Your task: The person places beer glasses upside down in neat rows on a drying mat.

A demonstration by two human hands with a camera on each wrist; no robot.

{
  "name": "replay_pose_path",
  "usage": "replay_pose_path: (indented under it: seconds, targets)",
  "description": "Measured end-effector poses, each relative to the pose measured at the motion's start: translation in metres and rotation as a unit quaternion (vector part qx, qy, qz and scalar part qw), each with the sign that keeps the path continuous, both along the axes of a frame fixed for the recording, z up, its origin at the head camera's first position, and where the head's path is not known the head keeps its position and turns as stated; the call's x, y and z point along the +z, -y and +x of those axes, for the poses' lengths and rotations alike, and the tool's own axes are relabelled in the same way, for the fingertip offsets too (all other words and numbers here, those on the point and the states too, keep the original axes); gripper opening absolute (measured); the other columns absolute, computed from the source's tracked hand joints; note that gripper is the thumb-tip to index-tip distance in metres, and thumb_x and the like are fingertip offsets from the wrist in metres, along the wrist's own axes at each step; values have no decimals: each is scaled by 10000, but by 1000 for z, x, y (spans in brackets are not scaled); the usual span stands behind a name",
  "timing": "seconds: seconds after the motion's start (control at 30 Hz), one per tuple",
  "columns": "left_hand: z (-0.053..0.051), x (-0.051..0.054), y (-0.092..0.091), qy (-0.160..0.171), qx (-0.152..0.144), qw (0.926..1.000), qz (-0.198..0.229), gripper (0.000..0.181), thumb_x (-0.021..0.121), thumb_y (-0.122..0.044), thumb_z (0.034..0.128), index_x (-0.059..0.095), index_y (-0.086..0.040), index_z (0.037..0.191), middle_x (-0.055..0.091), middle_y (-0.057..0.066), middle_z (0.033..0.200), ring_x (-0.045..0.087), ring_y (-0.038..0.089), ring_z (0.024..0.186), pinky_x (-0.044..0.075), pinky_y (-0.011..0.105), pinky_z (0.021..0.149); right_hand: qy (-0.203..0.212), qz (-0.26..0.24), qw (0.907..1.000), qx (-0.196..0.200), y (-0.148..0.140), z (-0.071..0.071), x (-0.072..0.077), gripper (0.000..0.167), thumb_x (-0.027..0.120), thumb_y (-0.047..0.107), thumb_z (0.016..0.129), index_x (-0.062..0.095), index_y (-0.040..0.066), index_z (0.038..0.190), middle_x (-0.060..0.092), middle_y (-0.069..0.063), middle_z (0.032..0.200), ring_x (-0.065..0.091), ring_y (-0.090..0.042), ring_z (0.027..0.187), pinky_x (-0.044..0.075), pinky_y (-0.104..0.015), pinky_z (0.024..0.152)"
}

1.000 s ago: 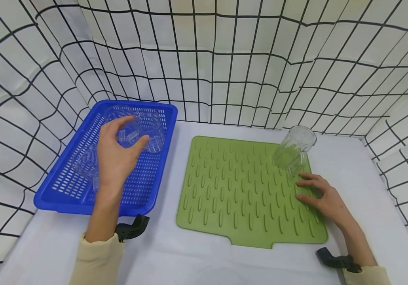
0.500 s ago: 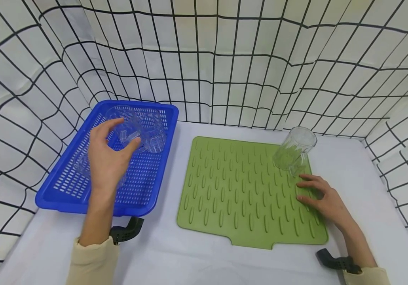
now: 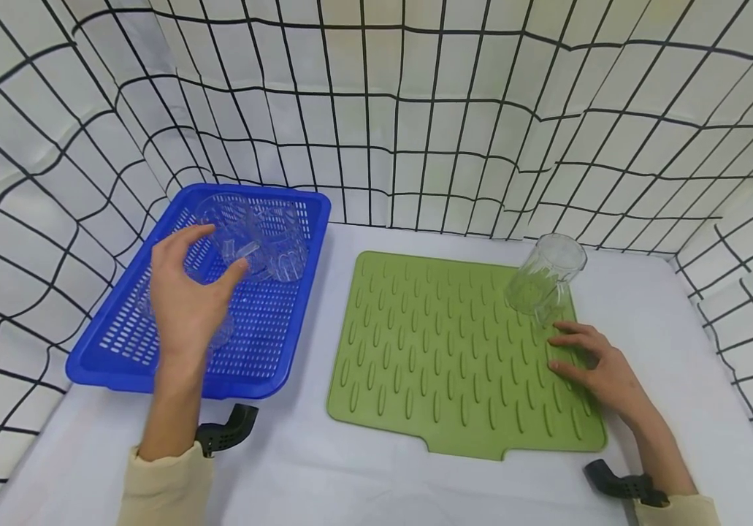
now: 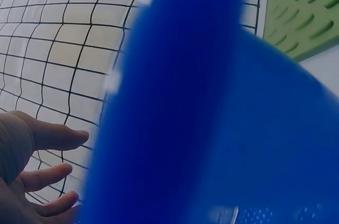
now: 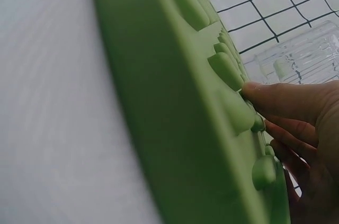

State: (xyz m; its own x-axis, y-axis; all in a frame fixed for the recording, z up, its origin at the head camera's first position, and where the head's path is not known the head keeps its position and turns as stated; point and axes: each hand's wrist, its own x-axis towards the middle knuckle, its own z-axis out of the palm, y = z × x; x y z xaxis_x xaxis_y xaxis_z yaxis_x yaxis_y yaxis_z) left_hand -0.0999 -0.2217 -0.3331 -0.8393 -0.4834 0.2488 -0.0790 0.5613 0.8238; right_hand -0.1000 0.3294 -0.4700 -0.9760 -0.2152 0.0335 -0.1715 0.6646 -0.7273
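My left hand [image 3: 185, 310] hovers over the blue plastic basket [image 3: 267, 376], thumb and fingers apart and nothing between them. Clear glass mugs lie in that basket: one mug [image 3: 286, 257] at the back right, others partly behind my hand. In the left wrist view the basket wall [image 4: 175, 102] is blurred and close, with my left hand [image 4: 37, 155] beyond it. On the green ridged mat [image 3: 429, 351], a clear glass mug [image 3: 543, 276] stands near the back right corner, handle towards me. My right hand [image 3: 602, 372] rests at the mat's right edge, fingertips just short of the mug.
Black wire grid panels [image 3: 396, 124] backed with white sheeting enclose the back and sides. A white cloth [image 3: 323, 467] covers the table. A strip of cloth lies between basket and mat.
My left hand has drifted left and slightly towards me over the basket, uncovering more of the mugs. My right hand and the mug on the mat have stayed put.
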Motion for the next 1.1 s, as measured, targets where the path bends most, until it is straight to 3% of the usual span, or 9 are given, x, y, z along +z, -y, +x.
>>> replay_pose_path:
  seconds: [0.43,0.5,0.67,0.97,1.1]
  targets:
    - [6,-6,16,-107,377,9991,-138,572,799,-205,921,607,-169,1459,449,56,1610,373,261,1539,277,525,1288,101,-59,9999,6,2,0,1,405,810,197,908,690,62,1271,455,-196,1574,269,-559,1520,196,-788,1188]
    - [7,-7,18,-95,446,9988,-162,578,798,-210,922,602,-175,1465,450,55,1612,369,270,1541,235,541,1295,81,-65,9999,22,3,-1,2,402,809,193,909,690,64,1270,456,-198,1573,268,-560,1519,192,-788,1190]
    - [6,-9,23,49,417,9986,-334,595,797,-236,925,587,-171,1477,429,77,1627,352,321,1547,105,623,1285,81,-34,10000,28,2,-2,3,409,808,196,910,687,60,1277,453,-203,1575,265,-558,1522,188,-785,1194]
    - [3,-13,26,161,322,9975,-600,597,799,-224,916,590,-134,1468,441,127,1617,364,351,1531,135,652,1256,146,-30,9999,-14,1,0,1,418,799,219,923,680,65,1293,443,-198,1586,246,-529,1544,186,-788,1192]
    - [4,-14,30,195,444,9964,-691,593,790,-208,921,586,-134,1473,438,133,1620,355,358,1537,144,648,1253,159,-20,9999,-39,1,1,0,416,793,259,931,680,75,1287,445,-184,1585,228,-495,1566,186,-781,1199]
